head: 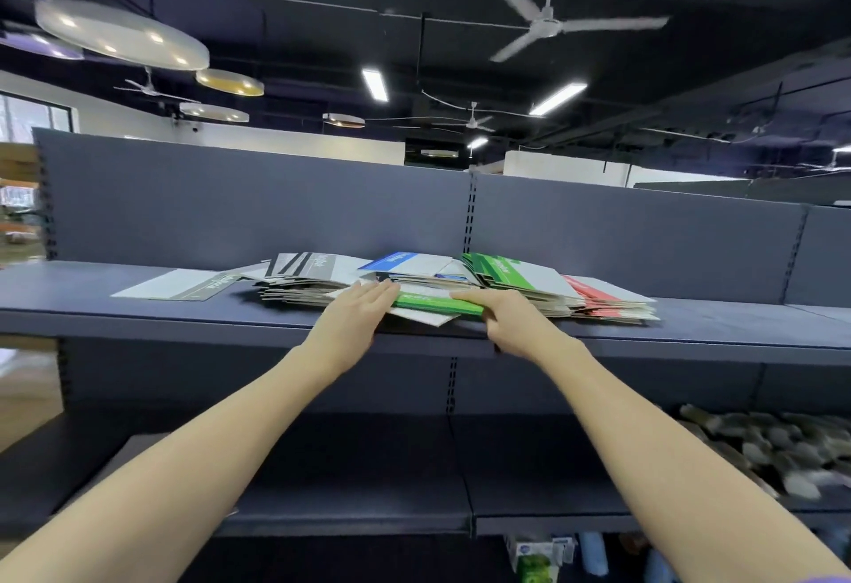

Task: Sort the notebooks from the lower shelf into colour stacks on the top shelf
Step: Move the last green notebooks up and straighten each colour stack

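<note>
Both arms reach up and forward to the top shelf [138,320], where the notebooks lie in loose, overlapping heaps rather than squared stacks: a grey heap [304,281] to the left, a blue-topped heap [405,265] in the middle, a green heap [511,276] right of it, a red heap [608,301] at the far right, and one grey notebook [184,285] lying alone further left. A green notebook [437,304] sits at the front edge, on a pale sheet that juts over the shelf lip. Risk, as judged: the heaps lean into one another, so sliding the green one rightward could drag blue or grey covers along and mix colours; the overhanging sheet could tip off the edge if nudged. The fanned red and green piles look ready to slump. Left hand [357,313] lies flat, fingers straight and together, pressing on the left end of the green notebook. Right hand [502,322] holds its right end, fingers curled round the near corner. Wrists are level, forearms nearly straight. On the lower shelf [350,518], at the right, blurred items [764,449] lie in a pile; what they are cannot be told.
</note>
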The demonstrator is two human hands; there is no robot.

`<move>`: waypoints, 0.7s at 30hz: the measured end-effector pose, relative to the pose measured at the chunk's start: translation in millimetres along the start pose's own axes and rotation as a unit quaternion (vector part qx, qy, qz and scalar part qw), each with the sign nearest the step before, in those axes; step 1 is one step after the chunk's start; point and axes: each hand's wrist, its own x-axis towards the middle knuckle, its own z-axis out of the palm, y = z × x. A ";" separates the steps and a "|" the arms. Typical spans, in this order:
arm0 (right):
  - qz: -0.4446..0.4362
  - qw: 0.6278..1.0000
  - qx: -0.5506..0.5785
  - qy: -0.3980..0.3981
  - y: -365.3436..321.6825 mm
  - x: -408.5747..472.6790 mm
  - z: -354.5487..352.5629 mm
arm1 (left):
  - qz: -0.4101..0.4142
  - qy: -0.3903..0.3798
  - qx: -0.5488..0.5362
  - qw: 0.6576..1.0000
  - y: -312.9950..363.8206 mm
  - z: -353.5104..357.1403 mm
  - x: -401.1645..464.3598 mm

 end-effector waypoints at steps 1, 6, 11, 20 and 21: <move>-0.012 0.999 0.006 0.040 -3.2 2.6 -0.5 | -0.008 0.005 0.006 1.000 0.4 -0.9 -0.3; -0.061 0.969 0.068 0.229 -17.8 22.3 -2.4 | -0.013 0.036 0.010 0.999 5.6 -11.9 1.9; -0.053 0.944 0.076 0.316 -23.8 36.0 -14.4 | -0.019 0.052 0.028 0.998 -0.4 -16.0 -1.0; 0.098 0.936 -0.122 0.316 7.8 37.8 -28.6 | 0.054 0.108 0.034 0.992 3.8 -14.0 -1.7; 0.129 0.940 -0.165 0.271 15.0 36.4 -28.8 | 0.073 0.115 0.032 0.990 4.5 -14.0 0.8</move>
